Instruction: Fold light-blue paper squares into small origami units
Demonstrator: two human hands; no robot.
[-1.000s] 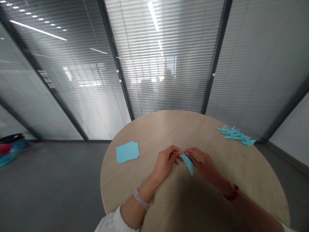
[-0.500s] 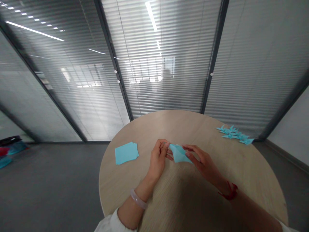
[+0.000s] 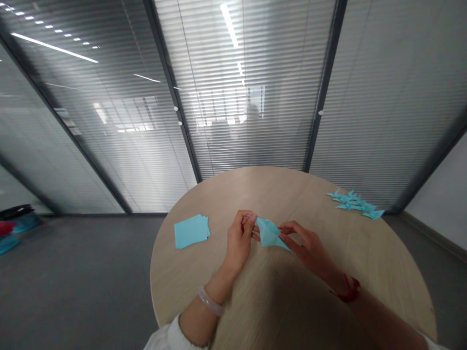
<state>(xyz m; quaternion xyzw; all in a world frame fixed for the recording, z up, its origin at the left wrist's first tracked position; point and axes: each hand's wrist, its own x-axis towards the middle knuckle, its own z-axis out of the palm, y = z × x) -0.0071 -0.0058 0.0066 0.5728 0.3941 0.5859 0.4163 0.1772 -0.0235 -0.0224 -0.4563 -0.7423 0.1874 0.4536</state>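
Indoors, round table (image 3: 241, 194) beneath held blue paper (image 3: 269, 236), grey floor (image 3: 91, 282), blinds (image 3: 251, 150)

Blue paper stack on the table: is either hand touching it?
No, the left hand and right hand both hold the folded blue sheet, while the stack lies apart from them.

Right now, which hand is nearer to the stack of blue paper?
Left. The left hand is to the right of the stack, not touching it; the right hand is farther right, on the other side of the folded sheet.
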